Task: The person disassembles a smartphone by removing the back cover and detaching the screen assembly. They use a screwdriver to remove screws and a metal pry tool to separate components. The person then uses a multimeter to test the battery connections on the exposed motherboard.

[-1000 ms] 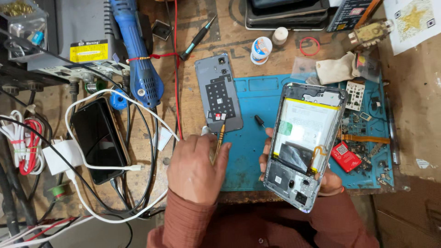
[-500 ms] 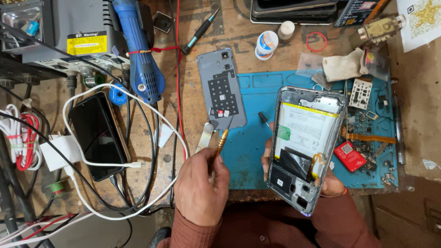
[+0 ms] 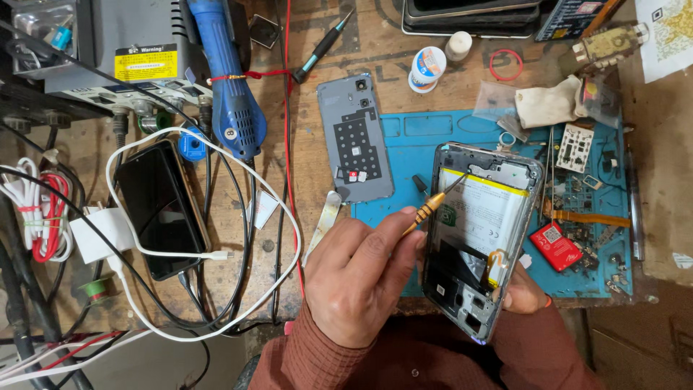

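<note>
Opened silver-framed smartphone with white battery [image 3: 480, 238] rests tilted over blue work mat [image 3: 404, 155], gripped underneath by right hand [image 3: 525, 292]; left hand [image 3: 357, 278] clamps orange-handled screwdriver [image 3: 431, 208], tip touching phone's upper frame.

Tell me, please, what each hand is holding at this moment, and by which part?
The left hand holds a small screwdriver by its yellow handle. The right hand supports the opened phone from beneath, at its lower end.

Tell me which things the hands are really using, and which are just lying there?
In use:
left hand with small screwdriver
right hand holding opened phone

Lying about:
grey back cover
black phone
blue hot-air tool
red ring
white cloth
</note>
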